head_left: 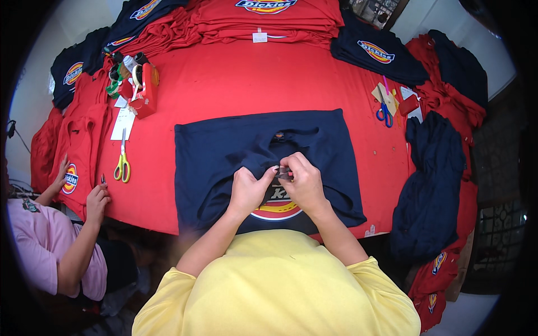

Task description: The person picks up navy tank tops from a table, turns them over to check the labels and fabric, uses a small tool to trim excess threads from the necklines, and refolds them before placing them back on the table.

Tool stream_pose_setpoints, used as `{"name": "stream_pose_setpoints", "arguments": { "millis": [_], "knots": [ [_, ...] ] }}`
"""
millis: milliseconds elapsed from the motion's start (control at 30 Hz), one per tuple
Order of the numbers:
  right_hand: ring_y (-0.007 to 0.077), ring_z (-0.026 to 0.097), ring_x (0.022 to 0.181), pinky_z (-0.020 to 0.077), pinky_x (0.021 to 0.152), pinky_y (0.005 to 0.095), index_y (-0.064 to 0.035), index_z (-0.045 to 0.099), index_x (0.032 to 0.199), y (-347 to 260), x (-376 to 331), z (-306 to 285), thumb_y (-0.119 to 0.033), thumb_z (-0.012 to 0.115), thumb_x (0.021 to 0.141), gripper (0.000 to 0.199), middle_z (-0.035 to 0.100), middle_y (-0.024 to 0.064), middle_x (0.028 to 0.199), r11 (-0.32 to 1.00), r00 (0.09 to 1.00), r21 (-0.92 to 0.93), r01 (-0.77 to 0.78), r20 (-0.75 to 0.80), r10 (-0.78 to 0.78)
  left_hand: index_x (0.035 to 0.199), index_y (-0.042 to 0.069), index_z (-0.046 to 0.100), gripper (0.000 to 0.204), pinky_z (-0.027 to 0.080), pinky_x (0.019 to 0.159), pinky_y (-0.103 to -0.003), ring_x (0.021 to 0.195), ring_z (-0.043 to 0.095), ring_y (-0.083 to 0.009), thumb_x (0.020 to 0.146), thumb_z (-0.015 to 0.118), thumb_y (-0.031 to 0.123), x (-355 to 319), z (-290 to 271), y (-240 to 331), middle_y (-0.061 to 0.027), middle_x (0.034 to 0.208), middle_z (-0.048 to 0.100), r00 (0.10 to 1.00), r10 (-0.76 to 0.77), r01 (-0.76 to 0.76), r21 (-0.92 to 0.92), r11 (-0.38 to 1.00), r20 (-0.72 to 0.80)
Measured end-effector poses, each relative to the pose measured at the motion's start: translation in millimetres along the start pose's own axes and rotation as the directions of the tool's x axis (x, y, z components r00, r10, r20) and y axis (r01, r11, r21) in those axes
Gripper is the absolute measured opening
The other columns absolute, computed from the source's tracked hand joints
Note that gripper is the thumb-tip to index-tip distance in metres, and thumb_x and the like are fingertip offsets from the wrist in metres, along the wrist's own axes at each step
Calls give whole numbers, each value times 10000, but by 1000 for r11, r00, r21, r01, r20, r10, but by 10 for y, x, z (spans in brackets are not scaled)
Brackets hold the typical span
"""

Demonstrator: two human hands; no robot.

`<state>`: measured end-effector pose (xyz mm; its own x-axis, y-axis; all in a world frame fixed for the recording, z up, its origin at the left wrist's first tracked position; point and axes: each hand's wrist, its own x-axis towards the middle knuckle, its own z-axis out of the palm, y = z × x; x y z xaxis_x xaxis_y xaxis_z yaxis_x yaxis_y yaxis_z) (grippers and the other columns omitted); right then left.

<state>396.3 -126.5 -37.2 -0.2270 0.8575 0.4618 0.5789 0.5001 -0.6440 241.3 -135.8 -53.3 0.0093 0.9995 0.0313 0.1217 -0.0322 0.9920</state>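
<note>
A navy sleeveless shirt lies spread in front of me, its neck opening toward the far side and a round coloured print low on its chest. My left hand pinches a fold of the shirt at the middle, thumb and fingers closed. Close against it, my right hand is closed on a small dark metallic tool, which looks like thread snips and is mostly hidden by the fingers. Both hands meet just above the print.
Red cloth covers the table. On the left are yellow-handled scissors and a red tape dispenser; blue-handled scissors lie right. Folded red shirts and a navy bundle surround them. A co-worker's hand works at left.
</note>
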Motion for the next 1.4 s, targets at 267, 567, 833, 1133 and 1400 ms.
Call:
{"name": "stream_pose_setpoints", "arguments": {
  "millis": [267, 567, 833, 1133, 1400],
  "knots": [
    [74, 507, 723, 439, 672, 229, -20, 548, 1012, 84, -18, 34, -49, 575, 901, 117, 509, -4, 830, 785, 898, 521, -335, -75, 433, 939, -19, 632, 176, 487, 646, -258, 705, 587, -98, 859, 687, 127, 14, -6, 36, -39, 819, 657, 988, -144, 108, -430, 896, -51],
    [131, 563, 699, 445, 637, 230, -38, 392, 1256, -148, -138, -143, -152, 555, 950, 365, 597, 99, 870, 91, 829, 853, -514, 467, 308, 1017, 7, 602, 200, 491, 826, -291, 896, 622, -141, 835, 682, 30, 54, -79, 79, -59, 968, 651, 964, -256, 119, -737, 665, -76],
    [121, 494, 581, 392, 501, 229, -118, 370, 1085, -245, -184, 41, -262, 370, 1030, 155, 613, 192, 904, -145, 789, 838, -526, 544, 285, 979, 1, 604, 139, 521, 716, -304, 773, 643, -164, 841, 623, 4, 20, -97, 200, -89, 913, 664, 963, -265, 209, -754, 622, 48],
    [106, 437, 477, 334, 413, 207, -140, 355, 1001, -191, -128, 68, -236, 344, 1036, 103, 622, 212, 855, -147, 732, 805, -574, 585, 349, 948, 10, 614, 121, 504, 674, -267, 735, 621, -124, 834, 642, -15, -13, -80, 202, -51, 879, 657, 977, -213, 162, -718, 677, 20],
    [91, 434, 497, 331, 419, 193, -143, 348, 1001, -190, -118, 69, -233, 371, 1030, 98, 614, 183, 845, -148, 737, 818, -555, 567, 368, 950, 18, 592, 125, 513, 674, -290, 727, 630, -143, 833, 623, -13, 2, -43, 218, -64, 856, 651, 977, -214, 135, -711, 691, -21]
  ]
}}
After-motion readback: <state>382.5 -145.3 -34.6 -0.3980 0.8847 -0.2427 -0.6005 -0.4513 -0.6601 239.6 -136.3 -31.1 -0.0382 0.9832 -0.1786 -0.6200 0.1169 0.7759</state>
